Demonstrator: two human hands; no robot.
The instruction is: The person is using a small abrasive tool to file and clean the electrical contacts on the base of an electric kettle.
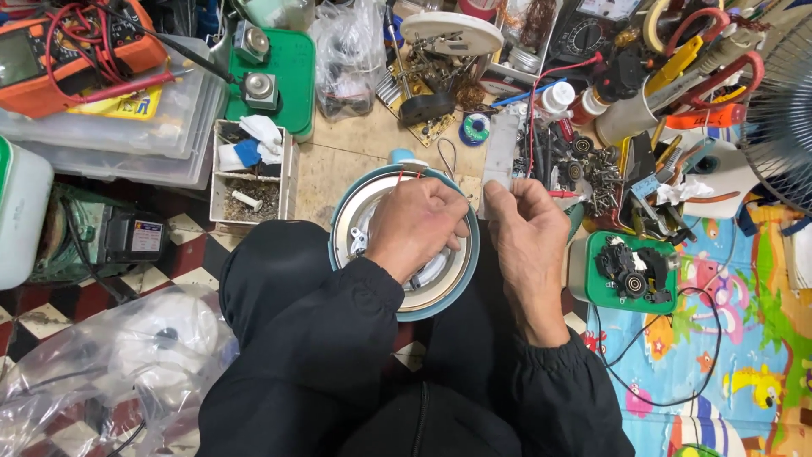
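Appliance [404,306], round, teal rim, is sitting upturned on the person's lap against the counter [347,156] edge, open underside facing up so the wiring is reachable. Left hand [416,227] is lying over the opening, fingers curled down into the cavity; can't tell what they're closing on, likely bracing the body or a part inside. Right hand [526,224] is hovering just beside the rim, fingertips pinched together on something thin, probably a lead; red wires [409,175] are poking up at the far rim. Counter is crowded: multimeter [63,52] far left on plastic boxes, parts tray [251,173] near the appliance, screws [602,173] and tools to the right, green base [630,269] with black part beside the right wrist.
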